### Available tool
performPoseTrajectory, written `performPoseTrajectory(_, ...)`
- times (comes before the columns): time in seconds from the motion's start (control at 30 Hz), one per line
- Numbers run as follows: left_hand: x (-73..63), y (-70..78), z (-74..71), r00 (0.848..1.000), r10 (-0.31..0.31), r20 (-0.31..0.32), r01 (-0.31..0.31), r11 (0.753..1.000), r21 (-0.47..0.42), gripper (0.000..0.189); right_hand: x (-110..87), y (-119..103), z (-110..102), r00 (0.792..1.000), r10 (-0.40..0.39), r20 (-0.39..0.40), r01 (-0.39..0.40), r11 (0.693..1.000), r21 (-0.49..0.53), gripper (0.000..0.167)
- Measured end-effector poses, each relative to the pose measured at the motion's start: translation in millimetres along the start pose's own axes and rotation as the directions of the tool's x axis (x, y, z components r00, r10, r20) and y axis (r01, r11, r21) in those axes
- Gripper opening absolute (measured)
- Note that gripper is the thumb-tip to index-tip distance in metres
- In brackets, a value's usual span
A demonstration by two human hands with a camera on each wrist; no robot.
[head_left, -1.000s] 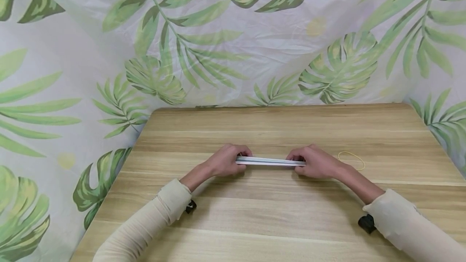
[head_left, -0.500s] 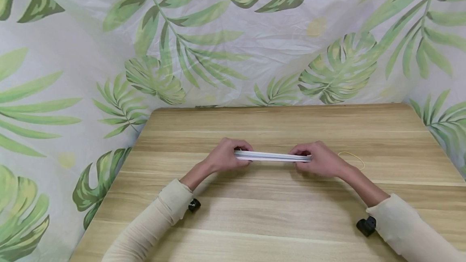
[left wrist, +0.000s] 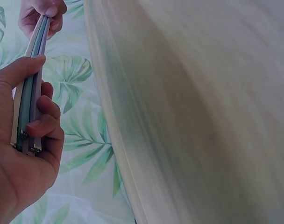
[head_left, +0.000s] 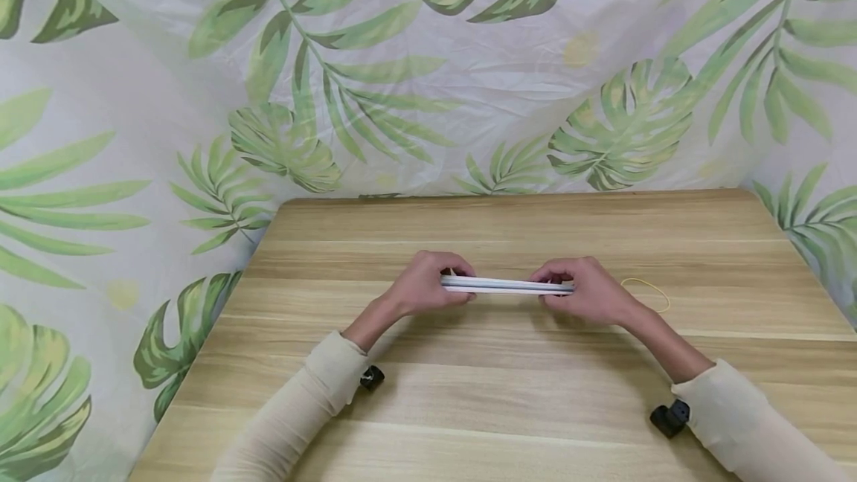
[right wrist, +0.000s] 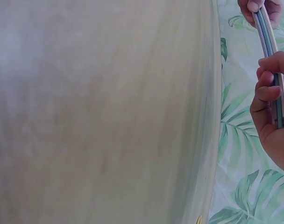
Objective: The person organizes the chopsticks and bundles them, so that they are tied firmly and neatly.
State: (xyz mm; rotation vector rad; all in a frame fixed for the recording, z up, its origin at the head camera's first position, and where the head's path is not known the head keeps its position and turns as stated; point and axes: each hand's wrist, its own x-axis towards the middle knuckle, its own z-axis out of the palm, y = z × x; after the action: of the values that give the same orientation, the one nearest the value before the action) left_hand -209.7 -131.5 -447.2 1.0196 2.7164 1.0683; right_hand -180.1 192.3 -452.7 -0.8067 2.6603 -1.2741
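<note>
A stack of thin, long pieces [head_left: 505,286] is held edge-on between both hands, above the table. Its edges are cream, teal and lavender in the left wrist view [left wrist: 26,102], with small dark, shiny bits at the palm end; the exact kind cannot be told. My left hand [head_left: 426,286] grips the left end, thumb on one side and fingers curled on the other. At the opposite end, my right hand [head_left: 592,294] grips in the same manner, its fingers curled round the stack in the right wrist view [right wrist: 266,37]. The palms hide both ends partly.
A thin yellow loop [head_left: 648,292], like a rubber band, lies on the wooden table [head_left: 509,407] just beyond the right wrist. Leaf-printed cloth [head_left: 495,95] hangs behind and beside the table. Small black cameras [head_left: 671,418] sit under the sleeves.
Both hands have moved slightly farther from the person with the stack. In the last half second the left hand has shifted a little to the right. The yellow loop stays put.
</note>
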Motion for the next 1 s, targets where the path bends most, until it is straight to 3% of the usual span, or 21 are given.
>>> performPoseTrajectory(0.43,13.1,13.4,3.4,0.997,0.035,-0.069,-0.032,0.999,0.041,0.02,-3.9,-7,-9,0.995,0.033,-0.099,-0.033,0.999,0.006,0.021)
performPoseTrajectory(0.6,14.4,14.4,3.0,0.988,-0.012,-0.152,0.001,0.998,-0.068,0.021,-5.8,-10,-14,0.99,0.046,-0.136,-0.041,0.998,0.039,0.02)
performPoseTrajectory(0.77,16.4,14.6,4.0,0.973,-0.066,-0.222,0.023,0.981,-0.194,0.025,-6.1,-10,-16,0.986,0.062,-0.153,-0.051,0.996,0.071,0.02)
performPoseTrajectory(1.0,18.3,14.0,6.6,0.974,-0.03,-0.223,-0.024,0.972,-0.235,0.031,-7.0,-8,-14,0.984,0.067,-0.167,-0.05,0.994,0.1,0.018)
